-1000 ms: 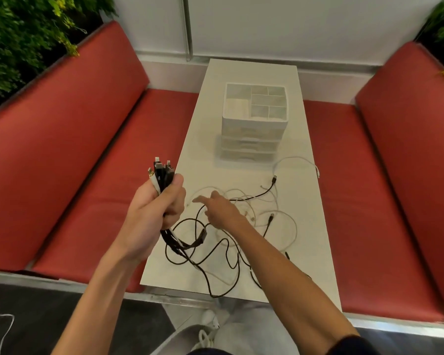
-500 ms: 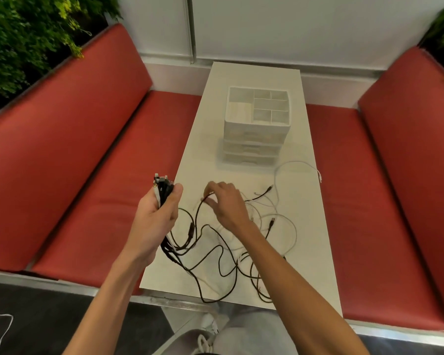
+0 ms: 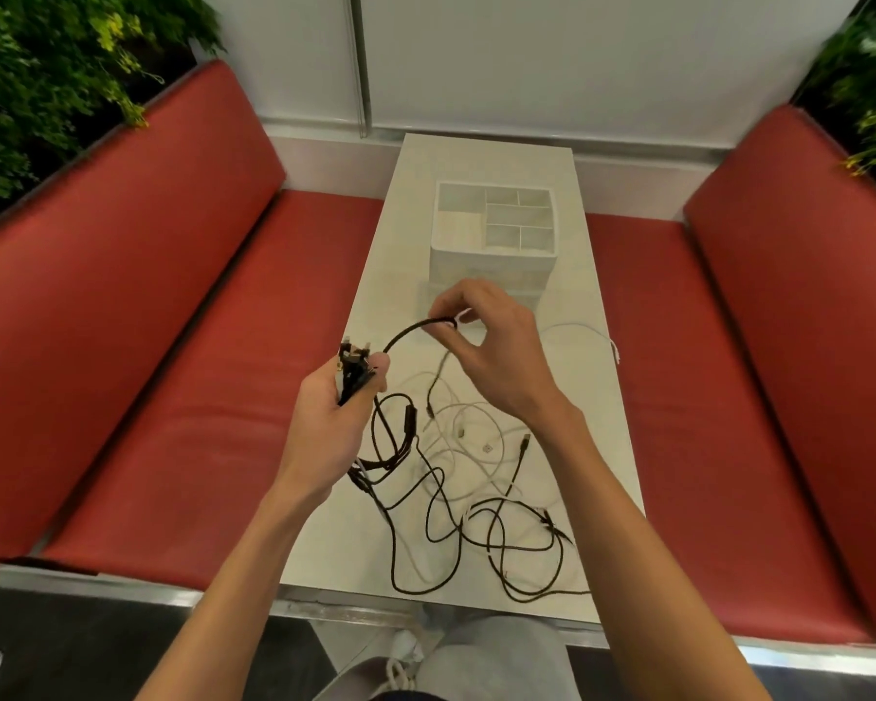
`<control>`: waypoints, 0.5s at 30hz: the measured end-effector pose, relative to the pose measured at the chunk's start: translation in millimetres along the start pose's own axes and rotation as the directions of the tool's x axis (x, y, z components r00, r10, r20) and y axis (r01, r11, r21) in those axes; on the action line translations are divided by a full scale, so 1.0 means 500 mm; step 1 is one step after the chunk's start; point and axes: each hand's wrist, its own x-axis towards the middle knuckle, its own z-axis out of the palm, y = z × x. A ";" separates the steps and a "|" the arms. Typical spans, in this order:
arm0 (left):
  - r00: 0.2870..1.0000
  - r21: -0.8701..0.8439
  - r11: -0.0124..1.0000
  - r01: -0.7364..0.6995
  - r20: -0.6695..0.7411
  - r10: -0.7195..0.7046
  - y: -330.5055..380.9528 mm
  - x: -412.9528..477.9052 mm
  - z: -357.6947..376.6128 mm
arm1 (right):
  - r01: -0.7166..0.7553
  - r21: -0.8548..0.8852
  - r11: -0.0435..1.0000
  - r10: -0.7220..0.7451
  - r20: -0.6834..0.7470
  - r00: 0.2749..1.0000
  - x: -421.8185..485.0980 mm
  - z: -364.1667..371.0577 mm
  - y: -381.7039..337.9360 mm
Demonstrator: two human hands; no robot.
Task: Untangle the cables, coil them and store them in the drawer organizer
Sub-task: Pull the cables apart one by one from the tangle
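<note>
My left hand point(image 3: 327, 427) grips a bunch of cable plug ends point(image 3: 353, 364), black and white, held upright over the table's left edge. From that bunch a black cable point(image 3: 409, 330) arcs up to my right hand point(image 3: 496, 346), which pinches it between thumb and fingers above the table. Below both hands a tangle of black cables point(image 3: 446, 528) and white cables point(image 3: 471, 437) lies on the white table point(image 3: 592, 376). The white drawer organizer point(image 3: 494, 235) stands at mid-table, its top compartments open and its drawers facing me.
Red bench cushions point(image 3: 183, 376) flank the narrow table on both sides. One white cable end point(image 3: 614, 350) reaches the table's right edge. Green plants point(image 3: 36, 78) fill the upper corners. My knee and shoe show below the table's near edge.
My right hand has risen from the tangle on the table, lifting a black cable up in front of the organizer. My left hand has kept its hold on the plug ends.
</note>
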 end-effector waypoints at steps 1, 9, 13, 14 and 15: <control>1.000 -0.020 1.000 -0.013 -0.009 0.013 0.001 -0.002 -0.007 | 0.002 -0.056 0.998 -0.001 0.017 1.000 -0.004 -0.006 0.012; 0.999 -0.031 0.999 -0.044 0.024 0.044 0.002 -0.015 -0.019 | -0.255 0.517 0.817 0.221 0.128 0.967 -0.040 -0.018 -0.029; 0.997 -0.051 0.998 -0.025 0.068 0.029 0.000 -0.019 -0.016 | -0.233 0.539 0.809 0.227 0.080 0.971 -0.036 -0.026 -0.052; 0.998 -0.059 0.998 -0.008 0.068 0.012 -0.003 -0.020 -0.019 | -0.229 0.494 0.838 0.224 0.070 0.972 -0.037 -0.033 -0.053; 0.998 -0.066 0.998 0.012 0.062 -0.008 -0.008 -0.021 -0.022 | -0.224 0.433 0.873 0.216 0.067 0.974 -0.039 -0.041 -0.053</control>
